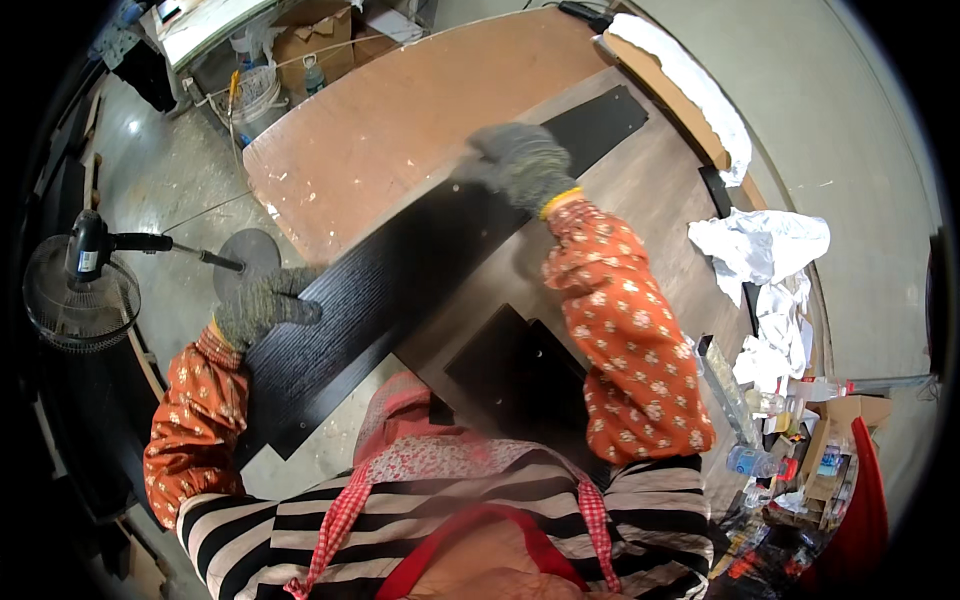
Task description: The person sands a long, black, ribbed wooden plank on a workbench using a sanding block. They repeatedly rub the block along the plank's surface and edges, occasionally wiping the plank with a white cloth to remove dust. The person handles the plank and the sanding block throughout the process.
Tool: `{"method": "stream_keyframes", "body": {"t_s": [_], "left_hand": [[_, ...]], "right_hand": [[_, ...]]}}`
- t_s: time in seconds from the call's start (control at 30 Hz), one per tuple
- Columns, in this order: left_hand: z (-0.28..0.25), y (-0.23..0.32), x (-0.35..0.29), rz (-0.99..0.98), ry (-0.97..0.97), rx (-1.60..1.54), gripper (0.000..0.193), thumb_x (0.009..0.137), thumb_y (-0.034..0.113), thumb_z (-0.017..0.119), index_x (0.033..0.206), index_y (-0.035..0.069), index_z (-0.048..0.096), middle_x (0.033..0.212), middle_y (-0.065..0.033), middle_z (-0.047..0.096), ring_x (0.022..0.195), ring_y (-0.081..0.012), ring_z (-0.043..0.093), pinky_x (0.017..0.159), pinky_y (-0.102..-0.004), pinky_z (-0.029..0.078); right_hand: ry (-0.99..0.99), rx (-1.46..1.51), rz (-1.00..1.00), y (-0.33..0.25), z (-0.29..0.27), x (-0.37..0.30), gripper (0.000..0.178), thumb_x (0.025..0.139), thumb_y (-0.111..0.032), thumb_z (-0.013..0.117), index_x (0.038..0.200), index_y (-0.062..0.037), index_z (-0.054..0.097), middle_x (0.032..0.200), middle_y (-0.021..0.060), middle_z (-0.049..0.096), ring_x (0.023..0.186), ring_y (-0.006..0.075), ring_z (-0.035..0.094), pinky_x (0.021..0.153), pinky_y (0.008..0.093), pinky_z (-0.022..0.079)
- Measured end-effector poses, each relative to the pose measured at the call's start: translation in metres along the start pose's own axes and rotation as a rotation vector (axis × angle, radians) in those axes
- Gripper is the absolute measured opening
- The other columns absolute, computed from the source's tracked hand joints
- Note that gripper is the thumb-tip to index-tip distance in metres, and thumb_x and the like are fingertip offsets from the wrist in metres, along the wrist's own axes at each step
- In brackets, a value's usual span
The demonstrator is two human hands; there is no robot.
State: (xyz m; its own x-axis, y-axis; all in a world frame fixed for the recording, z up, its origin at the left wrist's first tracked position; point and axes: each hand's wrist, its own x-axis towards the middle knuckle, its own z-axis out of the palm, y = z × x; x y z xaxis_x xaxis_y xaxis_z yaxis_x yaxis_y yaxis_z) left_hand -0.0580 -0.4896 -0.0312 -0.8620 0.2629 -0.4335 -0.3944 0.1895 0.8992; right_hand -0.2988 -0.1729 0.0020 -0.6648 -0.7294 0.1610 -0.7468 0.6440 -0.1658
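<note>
A long black board with a wood-grain sheen lies aslant, from near my left forearm up to the far right. My left hand, in a grey knit glove, grips its far edge near the lower left end, the thumb on top. My right hand, gloved in grey with a yellow cuff, is on the board farther up. Motion smears its fingers, which are near the far edge. Small holes show at the board's far end. Another dark panel lies close to my body, partly under my right forearm.
Beneath the board is a grey-brown worktop, with a brown sheet behind it. White crumpled wrapping and plastic bottles lie to the right. A fan stands left, near a bucket. Another person is at the far left.
</note>
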Motion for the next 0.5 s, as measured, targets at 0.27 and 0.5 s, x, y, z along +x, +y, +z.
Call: {"method": "stream_keyframes", "body": {"t_s": [0.27, 0.5], "left_hand": [[-0.014, -0.015, 0.019, -0.005, 0.054, -0.02, 0.06, 0.079, 0.002, 0.075, 0.137, 0.001, 0.059, 0.115, -0.0061, 0.071, 0.096, -0.0128, 0.065, 0.091, -0.0294, 0.052], [-0.039, -0.015, 0.041, 0.065, -0.117, 0.037, 0.075, 0.072, 0.014, 0.078, 0.141, -0.003, 0.053, 0.129, -0.0094, 0.065, 0.116, -0.0196, 0.059, 0.102, -0.0314, 0.044]], "right_hand": [[-0.13, 0.366, 0.075, 0.011, 0.004, -0.117, 0.035, 0.09, -0.04, 0.068, 0.104, -0.0088, 0.074, 0.1, 0.0142, 0.073, 0.097, 0.0329, 0.069, 0.088, 0.041, 0.053], [-0.304, 0.851, -0.161, -0.024, 0.07, -0.124, 0.039, 0.1, -0.034, 0.056, 0.132, -0.0132, 0.063, 0.124, 0.0134, 0.067, 0.114, 0.0315, 0.063, 0.104, 0.0396, 0.046]]}}
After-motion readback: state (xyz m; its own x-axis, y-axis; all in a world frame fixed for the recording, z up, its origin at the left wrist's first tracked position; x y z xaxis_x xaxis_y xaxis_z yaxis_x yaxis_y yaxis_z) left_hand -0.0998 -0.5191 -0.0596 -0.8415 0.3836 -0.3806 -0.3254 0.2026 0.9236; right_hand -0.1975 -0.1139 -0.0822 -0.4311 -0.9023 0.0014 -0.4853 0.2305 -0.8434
